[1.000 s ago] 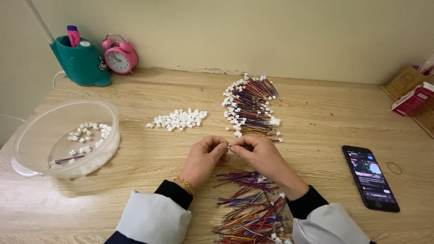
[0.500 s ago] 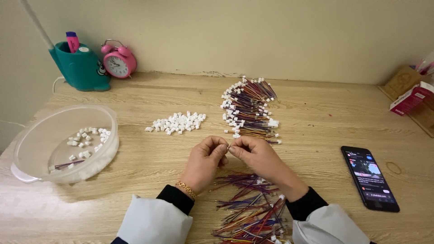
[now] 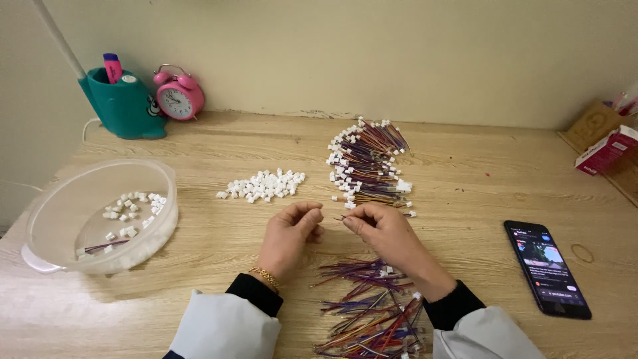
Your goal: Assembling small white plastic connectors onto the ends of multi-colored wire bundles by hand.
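The table (image 3: 465, 199) lies under my hands; the tub (image 3: 100, 216) sits well left of my left hand (image 3: 287, 236); the finished bundle (image 3: 367, 166) lies just beyond my right hand (image 3: 385, 233); loose wires (image 3: 372, 312) lie under my right wrist; the white plugs (image 3: 262, 186) lie just beyond my left hand; both hands are pinched, the right one on a thin wire (image 3: 340, 217) held between them; what the left fingertips grip I cannot tell.

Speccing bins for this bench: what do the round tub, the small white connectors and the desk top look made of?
Round tub: translucent plastic, slightly frosted; its contents show through the wall.
Small white connectors: opaque white moulded plastic by the look, matte; too small to tell more.
Desk top: pale wood grain with a smooth, low sheen; whether solid wood or laminate cannot be told.
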